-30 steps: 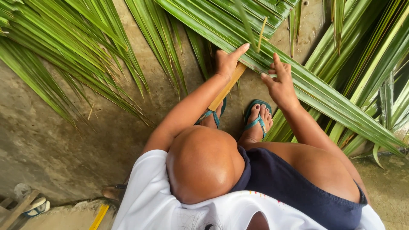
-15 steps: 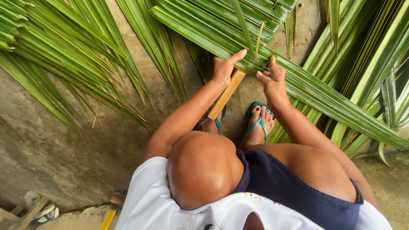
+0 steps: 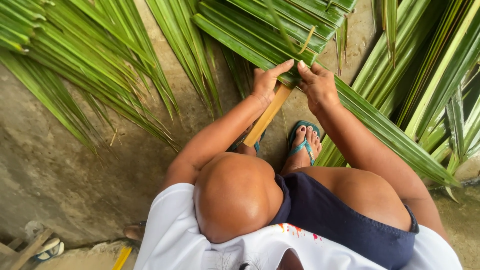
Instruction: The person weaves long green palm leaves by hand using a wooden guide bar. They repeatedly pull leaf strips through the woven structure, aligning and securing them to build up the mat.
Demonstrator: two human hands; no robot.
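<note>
left hand (image 3: 266, 82): closed on yellow stalk (image 3: 267, 116), fingers laid over green palm leaflets (image 3: 260, 37).
right hand (image 3: 318, 86): pressed flat on same leaflets, fingers narrow, touching left fingertips; grip cannot be told.
stalk position: slanting from leaflets down toward left knee, above feet.
edges: fronds crowd top and right borders; bare concrete floor (image 3: 60, 180) open at left and lower left.
change: hands closer together than half a second ago, now meeting over stalk end.
count: two hands, two feet in teal sandals (image 3: 301, 145), one stalk, many leaflets.
</note>
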